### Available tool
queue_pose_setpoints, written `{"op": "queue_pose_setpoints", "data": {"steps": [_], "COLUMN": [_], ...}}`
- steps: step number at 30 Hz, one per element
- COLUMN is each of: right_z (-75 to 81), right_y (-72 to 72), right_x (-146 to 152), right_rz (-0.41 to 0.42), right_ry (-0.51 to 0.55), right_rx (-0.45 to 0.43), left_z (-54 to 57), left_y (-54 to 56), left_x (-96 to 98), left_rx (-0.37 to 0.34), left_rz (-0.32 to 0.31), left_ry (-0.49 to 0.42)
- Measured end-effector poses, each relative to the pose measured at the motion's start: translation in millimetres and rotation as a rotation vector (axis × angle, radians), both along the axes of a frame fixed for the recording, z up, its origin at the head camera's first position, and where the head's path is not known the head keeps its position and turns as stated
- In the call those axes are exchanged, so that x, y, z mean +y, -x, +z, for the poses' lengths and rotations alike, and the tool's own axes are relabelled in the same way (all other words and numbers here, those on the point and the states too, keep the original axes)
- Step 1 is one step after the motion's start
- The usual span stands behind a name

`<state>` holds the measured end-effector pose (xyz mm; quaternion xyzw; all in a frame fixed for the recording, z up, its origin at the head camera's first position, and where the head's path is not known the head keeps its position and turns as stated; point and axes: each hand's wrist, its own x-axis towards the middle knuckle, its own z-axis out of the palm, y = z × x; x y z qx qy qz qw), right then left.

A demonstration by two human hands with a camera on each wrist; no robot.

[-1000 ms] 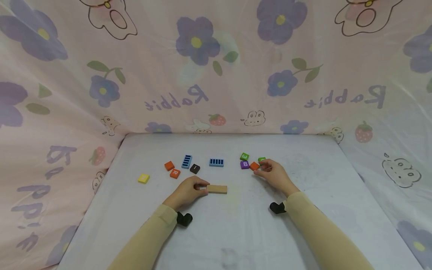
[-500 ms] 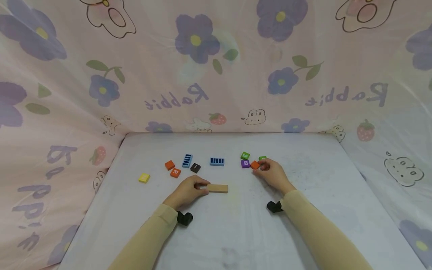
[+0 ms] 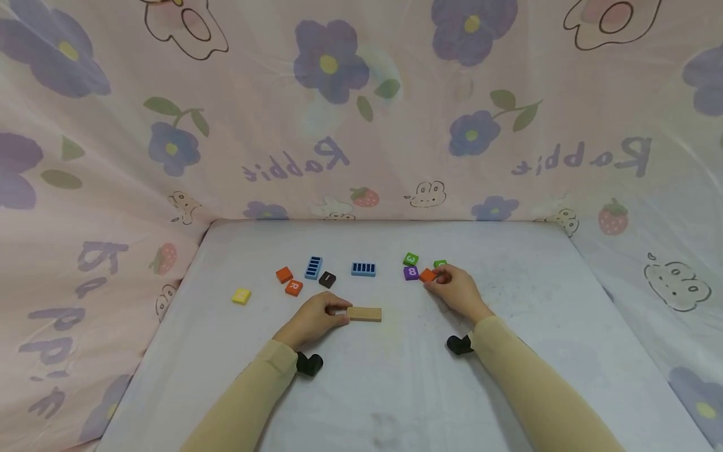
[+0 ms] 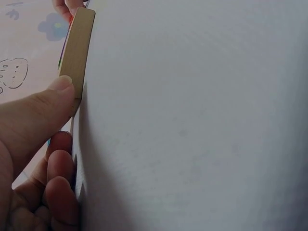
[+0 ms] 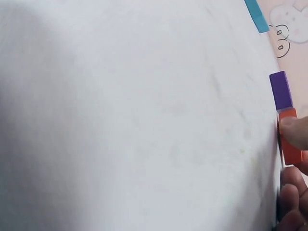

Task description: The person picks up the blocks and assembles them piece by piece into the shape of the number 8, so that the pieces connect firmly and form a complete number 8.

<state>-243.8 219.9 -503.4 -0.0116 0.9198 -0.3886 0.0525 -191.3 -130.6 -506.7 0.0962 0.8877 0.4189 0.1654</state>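
Left of centre in the head view, my left hand (image 3: 313, 318) pinches the left end of a plain wooden block (image 3: 364, 314) between thumb and fingers. The left wrist view shows the thumb on the near face of that wooden block (image 4: 79, 53), which lies along the table. My right hand (image 3: 460, 292) pinches an orange square tile (image 3: 427, 275) at the right. In the right wrist view the thumb presses the orange tile's side, right beside a purple tile (image 5: 281, 90). A green tile marked 3 (image 3: 411, 258) lies behind the purple one. Another green tile (image 3: 440, 263) is partly hidden by my right fingers.
Two blue barred tiles (image 3: 364, 269) lie farther back near the middle. A black tile (image 3: 327, 279), two orange tiles (image 3: 294, 287) and a yellow tile (image 3: 241, 296) are spread to the left. Flower-patterned cloth (image 3: 361, 125) walls the white table (image 3: 361, 389) at back and sides.
My right forearm has shifted slightly left while its fingers stay on the orange tile. My left hand and the wooden block keep their places.
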Motion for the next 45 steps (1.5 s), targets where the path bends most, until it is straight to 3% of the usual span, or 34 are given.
{"op": "queue_pose_setpoints", "data": {"steps": [10, 29, 34, 45], "right_z": [6.9, 1.3, 2.4, -1.3], "right_y": [-2.5, -14.6, -12.8, -7.6], "right_x": [6, -45, -53, -59], "right_rz": [0.034, 0.283, 0.301, 0.326], "right_ry": [0.049, 0.103, 0.055, 0.036], "right_rx": [-0.027, -0.142, -0.115, -0.149], "left_z": [-0.6, -3.9, -2.0, -1.8], "left_y": [1.5, -0.8, -0.1, 0.9], "left_x": [-0.6, -2.0, -1.8, -2.0], "left_rx": [0.007, -0.008, 0.008, -0.004], "left_rz": [0.002, -0.003, -0.007, -0.012], "left_ry": [0.01, -0.005, -0.014, -0.01]}}
